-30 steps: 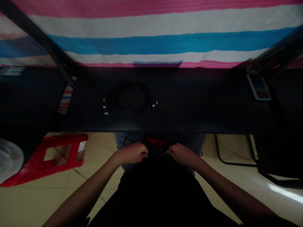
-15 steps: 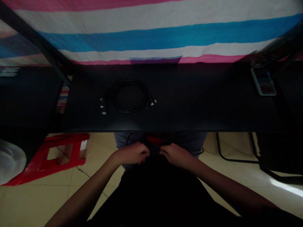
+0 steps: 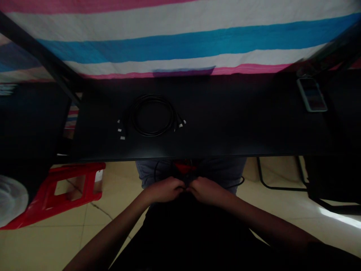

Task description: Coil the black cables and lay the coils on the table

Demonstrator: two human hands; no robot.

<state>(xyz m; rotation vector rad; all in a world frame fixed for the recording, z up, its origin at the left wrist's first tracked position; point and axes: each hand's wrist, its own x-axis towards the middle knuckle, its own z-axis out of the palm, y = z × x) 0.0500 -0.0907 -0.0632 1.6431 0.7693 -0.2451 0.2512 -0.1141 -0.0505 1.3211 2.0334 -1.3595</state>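
Note:
My left hand [image 3: 168,189] and my right hand [image 3: 205,189] meet in front of my lap, below the table's front edge. Both have curled fingers pressed close together at a dark thing that I cannot make out against my black shirt [image 3: 197,233]. Just beyond the hands, something red [image 3: 184,166] lies on my lap, and a thin dark cord [image 3: 238,183] loops out beside it over my jeans [image 3: 148,171]. On the black table [image 3: 239,116] lies a coiled black cable [image 3: 152,133] with several white-tipped ends, apart from both hands.
A phone [image 3: 312,95] lies at the table's right end. Striped cloth [image 3: 169,45] hangs behind. On the left are a red plastic stool [image 3: 93,182] and a translucent round container [image 3: 12,201]. A black chair frame [image 3: 282,187] stands at the right. Dark bars [image 3: 47,62] rise at the left.
My hands have moved inward and now touch or nearly touch, where a gap was between them. They also sit slightly lower. The view has shifted slightly; the cable and phone stay put.

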